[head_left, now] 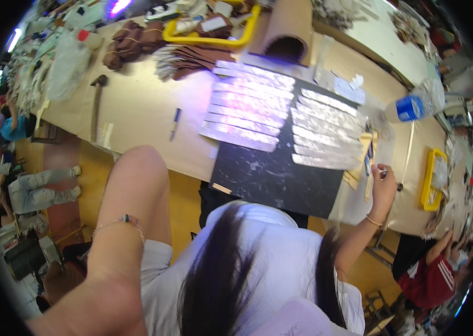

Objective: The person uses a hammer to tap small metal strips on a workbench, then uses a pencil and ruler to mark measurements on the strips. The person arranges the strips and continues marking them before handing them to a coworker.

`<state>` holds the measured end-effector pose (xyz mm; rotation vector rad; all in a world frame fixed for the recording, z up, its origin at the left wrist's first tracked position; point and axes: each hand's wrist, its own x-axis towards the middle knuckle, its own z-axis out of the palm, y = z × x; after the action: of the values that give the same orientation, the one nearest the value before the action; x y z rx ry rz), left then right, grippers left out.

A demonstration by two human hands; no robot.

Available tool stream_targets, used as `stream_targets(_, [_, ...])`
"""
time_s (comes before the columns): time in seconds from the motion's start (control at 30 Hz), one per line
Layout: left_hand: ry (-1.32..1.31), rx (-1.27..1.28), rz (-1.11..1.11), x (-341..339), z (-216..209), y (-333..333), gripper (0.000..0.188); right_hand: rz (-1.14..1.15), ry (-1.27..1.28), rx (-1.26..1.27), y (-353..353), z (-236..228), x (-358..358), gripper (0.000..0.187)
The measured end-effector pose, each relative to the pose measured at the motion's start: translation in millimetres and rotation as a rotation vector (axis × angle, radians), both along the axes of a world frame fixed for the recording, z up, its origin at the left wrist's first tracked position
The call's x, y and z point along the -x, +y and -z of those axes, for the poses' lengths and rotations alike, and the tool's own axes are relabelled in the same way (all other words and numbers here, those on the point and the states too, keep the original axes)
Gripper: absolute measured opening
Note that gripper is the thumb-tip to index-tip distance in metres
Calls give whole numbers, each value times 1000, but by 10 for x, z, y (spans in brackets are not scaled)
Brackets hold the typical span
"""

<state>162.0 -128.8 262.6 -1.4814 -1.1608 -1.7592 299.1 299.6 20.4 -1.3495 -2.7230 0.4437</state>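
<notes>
My right hand [383, 185] is closed at the right edge of a black board [253, 176]. A small dark thing shows at its fingertips, too little to name. Beside it lie narrow wooden sticks [368, 185] and dark slim tools [369, 154]. Two columns of shiny silvery strips, a left group [250, 106] and a right group [326, 131], lie side by side on the board and the table. My left arm is bent, its elbow toward the table and its wrist with a bracelet toward me. The left hand [93, 299] is cut off by the lower edge; its fingers are hidden.
On the tan table [141, 106] lie a pen [175, 124], a hammer [96, 106] and brown bundles [130, 45]. A yellow basket [211, 40] and a brown cardboard tube [288, 33] stand behind. A plastic bottle [410, 108] and another yellow basket [430, 179] are at right. Other people are around.
</notes>
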Motion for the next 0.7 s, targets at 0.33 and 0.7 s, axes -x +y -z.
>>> stream_targets(0.33, [129, -53, 20, -88, -144, -87, 54, -1507, 419, -76, -2845, -380, 2181, 14])
stream_targets(0.7, [128, -81, 35, -72, -188, -244, 49, -1763, 246, -269, -3800, 640, 2531, 9])
